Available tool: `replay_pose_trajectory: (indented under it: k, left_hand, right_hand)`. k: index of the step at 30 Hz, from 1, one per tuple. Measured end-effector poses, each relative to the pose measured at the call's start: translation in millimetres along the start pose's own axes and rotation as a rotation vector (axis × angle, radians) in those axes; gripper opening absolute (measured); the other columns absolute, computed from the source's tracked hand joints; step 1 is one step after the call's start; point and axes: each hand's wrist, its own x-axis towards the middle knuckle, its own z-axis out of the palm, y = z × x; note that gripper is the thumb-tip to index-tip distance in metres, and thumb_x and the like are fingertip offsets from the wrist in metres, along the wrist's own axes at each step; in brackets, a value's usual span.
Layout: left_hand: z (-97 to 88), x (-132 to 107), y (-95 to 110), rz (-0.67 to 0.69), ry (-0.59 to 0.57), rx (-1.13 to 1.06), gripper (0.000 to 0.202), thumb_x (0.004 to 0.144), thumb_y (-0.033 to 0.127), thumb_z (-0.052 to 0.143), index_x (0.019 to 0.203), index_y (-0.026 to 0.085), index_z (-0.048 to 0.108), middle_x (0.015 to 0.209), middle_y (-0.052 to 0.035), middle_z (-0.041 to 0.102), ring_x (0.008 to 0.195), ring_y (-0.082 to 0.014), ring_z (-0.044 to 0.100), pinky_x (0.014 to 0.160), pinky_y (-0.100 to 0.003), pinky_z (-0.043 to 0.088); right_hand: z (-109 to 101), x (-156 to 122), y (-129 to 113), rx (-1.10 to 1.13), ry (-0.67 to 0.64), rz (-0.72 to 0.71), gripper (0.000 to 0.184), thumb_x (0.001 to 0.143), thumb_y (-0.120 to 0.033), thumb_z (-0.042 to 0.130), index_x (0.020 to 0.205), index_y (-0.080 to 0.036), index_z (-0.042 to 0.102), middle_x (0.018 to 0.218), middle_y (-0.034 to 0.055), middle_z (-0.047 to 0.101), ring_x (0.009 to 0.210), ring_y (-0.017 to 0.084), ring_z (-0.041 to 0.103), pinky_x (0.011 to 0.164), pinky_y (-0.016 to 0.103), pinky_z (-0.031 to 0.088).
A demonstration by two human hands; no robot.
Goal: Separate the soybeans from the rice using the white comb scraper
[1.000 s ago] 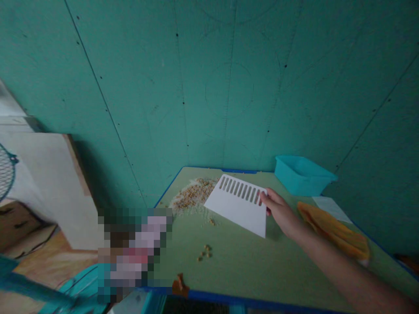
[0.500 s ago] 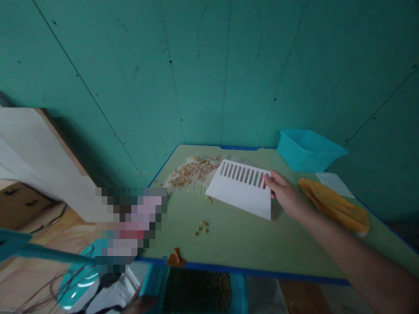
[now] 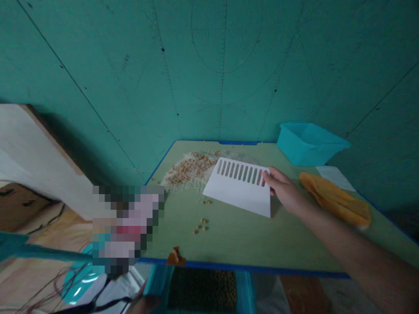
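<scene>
My right hand (image 3: 280,188) is closed on the upper right corner of a white slotted scraper (image 3: 237,197), thumb at its end slot. The scraper is tilted above the tabletop, its long straight edge facing me. Beyond its left side lies a spread pile of tan beans or kernels (image 3: 188,169) mixed with white grains (image 3: 176,186). A few loose kernels (image 3: 203,221) lie nearer me. Low at the bottom edge is my left hand (image 3: 145,303), dim and partly cut off, beside the left wall of a blue bin (image 3: 159,283); its fingers are unclear.
The green table (image 3: 242,244) has a blue rim and stands against a teal wall. At the back right sits a blue tub (image 3: 309,146), with a folded orange cloth (image 3: 335,198) nearer me. A pixelated patch (image 3: 131,226) covers the left edge. Cables (image 3: 62,279) hang lower left.
The view has shifted slightly. My right hand keeps its grip on the scraper, which has moved slightly off the loose kernels, so more of them show by its lower left corner.
</scene>
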Motion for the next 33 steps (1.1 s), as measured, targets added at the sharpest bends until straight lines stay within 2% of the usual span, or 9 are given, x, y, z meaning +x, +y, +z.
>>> replay_pose_trajectory:
  k: [4, 8, 10, 13, 16, 19, 23, 28, 33]
  left_hand:
    - [2.6, -8, 9, 0.023, -0.011, 0.066, 0.047, 0.069, 0.007, 0.066, 0.113, 0.023, 0.063, 0.047, 0.0067, 0.067, 0.044, -0.0172, 0.061, 0.052, -0.032, 0.053]
    - [15.6, -14, 22, 0.014, -0.024, 0.071, 0.089, 0.056, 0.010, 0.072, 0.138, 0.023, 0.040, 0.050, 0.0055, 0.071, 0.053, -0.0279, 0.066, 0.058, -0.040, 0.054]
    - [23.0, -16, 29, 0.002, 0.000, 0.083, 0.098, 0.051, 0.008, 0.074, 0.140, 0.023, 0.036, 0.045, 0.0059, 0.070, 0.050, -0.0299, 0.066, 0.054, -0.038, 0.054]
    - [33.6, -21, 37, -0.002, 0.031, 0.095, 0.087, 0.048, 0.002, 0.074, 0.129, 0.025, 0.054, 0.046, 0.0045, 0.072, 0.041, -0.0239, 0.062, 0.042, -0.029, 0.050]
    - [49.0, -37, 34, -0.016, 0.022, 0.071, 0.065, 0.050, 0.005, 0.072, 0.111, 0.025, 0.068, 0.042, 0.0048, 0.068, 0.041, -0.0230, 0.062, 0.043, -0.028, 0.051]
    - [72.4, -58, 29, -0.057, -0.006, 0.024, 0.054, 0.057, 0.018, 0.072, 0.110, 0.022, 0.068, 0.065, -0.0015, 0.077, 0.068, -0.0311, 0.071, 0.061, -0.036, 0.055]
    - [99.1, -73, 28, -0.054, -0.156, -0.098, 0.052, 0.061, 0.014, 0.066, 0.112, 0.022, 0.067, 0.080, -0.0030, 0.079, 0.091, -0.0319, 0.068, 0.079, -0.038, 0.051]
    - [106.5, -66, 25, -0.055, -0.197, -0.145, 0.042, 0.063, 0.012, 0.062, 0.104, 0.023, 0.071, 0.090, -0.0035, 0.079, 0.098, -0.0312, 0.066, 0.087, -0.040, 0.047]
    - [114.9, -68, 29, -0.093, -0.167, -0.136, 0.054, 0.059, 0.012, 0.068, 0.111, 0.023, 0.067, 0.096, -0.0047, 0.078, 0.102, -0.0342, 0.064, 0.087, -0.040, 0.048]
  right_hand:
    - [1, 0, 1, 0.005, -0.017, 0.001, 0.038, 0.072, -0.059, 0.053, 0.067, -0.022, 0.044, 0.059, -0.0037, 0.044, 0.051, 0.011, 0.038, 0.046, 0.024, 0.025]
    - [3, 0, 1, 0.013, -0.025, 0.008, 0.037, 0.072, -0.058, 0.054, 0.067, -0.022, 0.045, 0.060, -0.0038, 0.044, 0.051, 0.010, 0.038, 0.046, 0.024, 0.025]
    - [3, 1, 2, 0.026, -0.042, 0.008, 0.038, 0.072, -0.058, 0.055, 0.066, -0.022, 0.045, 0.059, -0.0041, 0.043, 0.050, 0.010, 0.037, 0.046, 0.024, 0.025]
    - [4, 1, 4, 0.054, -0.059, 0.019, 0.038, 0.071, -0.058, 0.056, 0.066, -0.022, 0.045, 0.059, -0.0042, 0.043, 0.050, 0.010, 0.037, 0.045, 0.023, 0.024]
    - [5, 1, 6, 0.065, -0.064, 0.037, 0.036, 0.071, -0.056, 0.057, 0.068, -0.022, 0.048, 0.060, -0.0038, 0.046, 0.050, 0.010, 0.037, 0.045, 0.023, 0.023]
    - [5, 0, 10, 0.065, -0.068, 0.056, 0.035, 0.071, -0.055, 0.058, 0.072, -0.022, 0.050, 0.062, -0.0033, 0.047, 0.051, 0.010, 0.038, 0.044, 0.023, 0.024]
    - [6, -2, 13, 0.072, -0.082, 0.054, 0.036, 0.071, -0.057, 0.058, 0.071, -0.021, 0.049, 0.061, -0.0037, 0.047, 0.050, 0.009, 0.037, 0.044, 0.024, 0.023]
    - [10, -3, 10, 0.109, -0.119, 0.057, 0.037, 0.071, -0.057, 0.058, 0.071, -0.021, 0.048, 0.061, -0.0048, 0.045, 0.049, 0.009, 0.037, 0.044, 0.022, 0.022]
    - [13, -3, 10, 0.107, -0.127, 0.058, 0.034, 0.074, -0.054, 0.056, 0.070, -0.021, 0.046, 0.060, -0.0055, 0.044, 0.049, 0.008, 0.037, 0.045, 0.022, 0.025]
